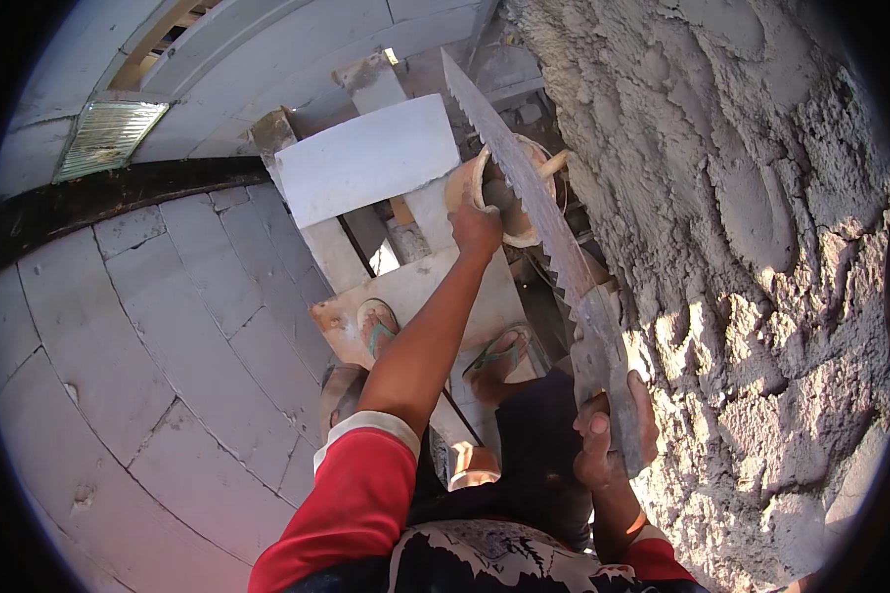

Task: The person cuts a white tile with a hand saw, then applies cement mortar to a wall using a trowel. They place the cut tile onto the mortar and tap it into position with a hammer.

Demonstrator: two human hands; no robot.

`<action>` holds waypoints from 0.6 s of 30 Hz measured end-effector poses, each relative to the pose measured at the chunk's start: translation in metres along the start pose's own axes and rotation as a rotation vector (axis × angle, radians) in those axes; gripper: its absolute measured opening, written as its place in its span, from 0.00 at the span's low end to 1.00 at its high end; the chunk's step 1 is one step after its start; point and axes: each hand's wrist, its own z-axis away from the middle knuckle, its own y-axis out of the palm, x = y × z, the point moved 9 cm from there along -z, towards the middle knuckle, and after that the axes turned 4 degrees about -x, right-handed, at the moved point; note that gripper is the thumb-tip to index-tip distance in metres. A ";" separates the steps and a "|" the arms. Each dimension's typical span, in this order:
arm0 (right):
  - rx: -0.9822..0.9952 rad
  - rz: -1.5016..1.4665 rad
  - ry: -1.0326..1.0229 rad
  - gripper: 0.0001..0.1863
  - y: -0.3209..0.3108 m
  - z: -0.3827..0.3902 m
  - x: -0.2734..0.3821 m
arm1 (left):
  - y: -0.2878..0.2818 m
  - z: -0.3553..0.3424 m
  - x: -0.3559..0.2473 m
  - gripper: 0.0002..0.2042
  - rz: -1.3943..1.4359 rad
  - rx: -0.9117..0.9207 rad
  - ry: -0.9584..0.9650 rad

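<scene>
A long hand saw (529, 188) with coarse teeth and a greyish, dusty blade is in my right hand (613, 435), whose fingers are wrapped round its handle. The blade points away from me and slants up to the left, its teeth facing left. Beneath it stands a pale bucket (465, 188), partly covered by the blade; some of its inside shows. My left hand (478, 229) reaches forward and grips the near left of the bucket's rim. The left fingertips are partly hidden. A stick-like end (554, 163) pokes out at the bucket's right side.
A white block (366, 158) lies across boards ahead. My sandalled feet stand on a plank (425, 296) with gaps beside it. On the right rises a rough mortared wall (702, 178); on the left, a wall of pale blocks (158, 326).
</scene>
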 end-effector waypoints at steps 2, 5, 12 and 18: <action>-0.001 -0.021 -0.019 0.32 0.010 0.000 -0.013 | 0.018 -0.016 -0.004 0.42 -0.016 0.024 -0.030; 0.042 -0.075 -0.094 0.31 0.035 -0.003 -0.030 | 0.053 -0.049 0.008 0.38 -0.028 0.048 -0.001; -0.001 0.006 -0.195 0.30 0.089 0.007 -0.077 | 0.127 -0.086 0.043 0.36 0.084 0.076 0.013; 0.019 -0.141 -0.210 0.23 0.106 0.014 -0.099 | 0.172 -0.107 0.077 0.37 0.030 0.030 0.038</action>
